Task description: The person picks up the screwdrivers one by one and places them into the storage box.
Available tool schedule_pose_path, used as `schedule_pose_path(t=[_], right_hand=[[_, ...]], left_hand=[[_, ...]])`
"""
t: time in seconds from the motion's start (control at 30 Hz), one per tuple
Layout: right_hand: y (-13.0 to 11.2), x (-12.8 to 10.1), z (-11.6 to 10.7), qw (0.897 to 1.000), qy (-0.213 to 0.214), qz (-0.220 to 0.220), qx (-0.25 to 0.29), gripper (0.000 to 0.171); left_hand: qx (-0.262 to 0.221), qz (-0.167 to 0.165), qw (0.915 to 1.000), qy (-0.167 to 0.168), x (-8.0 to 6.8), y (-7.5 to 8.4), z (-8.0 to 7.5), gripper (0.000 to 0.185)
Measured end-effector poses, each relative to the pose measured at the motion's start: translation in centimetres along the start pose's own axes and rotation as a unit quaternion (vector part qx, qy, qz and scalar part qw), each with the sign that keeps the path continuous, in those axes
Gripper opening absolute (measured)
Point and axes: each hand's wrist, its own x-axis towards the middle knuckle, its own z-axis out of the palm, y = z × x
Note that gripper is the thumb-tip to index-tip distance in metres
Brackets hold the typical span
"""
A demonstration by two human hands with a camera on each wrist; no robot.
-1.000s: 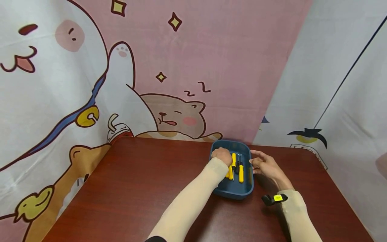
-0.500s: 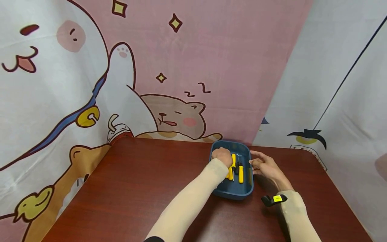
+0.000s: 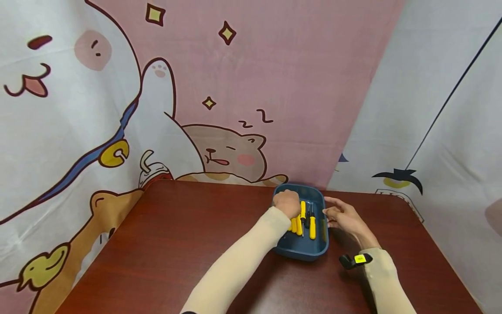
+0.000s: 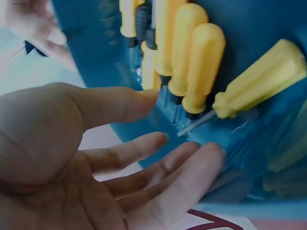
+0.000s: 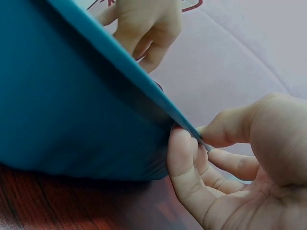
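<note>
Screwdrivers with yellow plastic handles and thin metal shafts point(image 3: 301, 220) are seen lying side by side inside a dark blue rectangular plastic tray point(image 3: 302, 250), which is set toward the far right of a dark red-brown wooden table point(image 3: 176, 244), near a pink and white cartoon-printed backdrop cloth point(image 3: 117, 96). Taken from left to right, the left hand point(image 3: 287, 203) is placed inside the tray over the handles; in the left wrist view its fingers point(image 4: 158, 167) are shown straight and relaxed, the tips resting against the tray's inner floor just beside the tools, with nothing gripped. Further right, the tray's right rim point(image 5: 144, 86) is pinched by the right hand point(image 3: 342, 216) between thumb and curled fingers. A slip could be judged likely if that pinch were loosened, since only a thin edge is held; the tray could then be skidded across the smooth table or tipped, and the loose screwdrivers could be rolled together or spilled. A fingertip of the left hand could also be jabbed by a bare shaft, because the tips are pointed toward it. Layout is given only by the head view: both sleeved arms, the tray's place on the table, and a small black and yellow device point(image 3: 356, 259) at the right wrist. The openness of the left hand is revealed only by the left wrist view, and the pinch on the rim only by the right wrist view, where the tray's contents are hidden by its outer wall.
</note>
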Motion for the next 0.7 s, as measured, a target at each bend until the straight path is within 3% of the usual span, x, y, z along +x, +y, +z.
schedule_pose_path(t=[0.27, 0.47, 0.7], right_hand=[[0.0, 0.2, 0.2, 1.000, 0.002, -0.001, 0.008, 0.059], [-0.1, 0.0, 0.1, 0.999, 0.014, -0.007, -0.033, 0.058], [-0.5, -0.5, 0.3, 0.993, 0.037, -0.026, -0.108, 0.053]], left_hand=[[-0.044, 0.095, 0.9937, 0.041, -0.5, -2.2, -0.9, 0.039], [-0.092, 0.169, 0.9788, 0.070, -0.7, -4.1, -0.8, 0.052], [-0.122, 0.215, 0.9590, 0.138, -1.2, -6.1, -1.1, 0.056]])
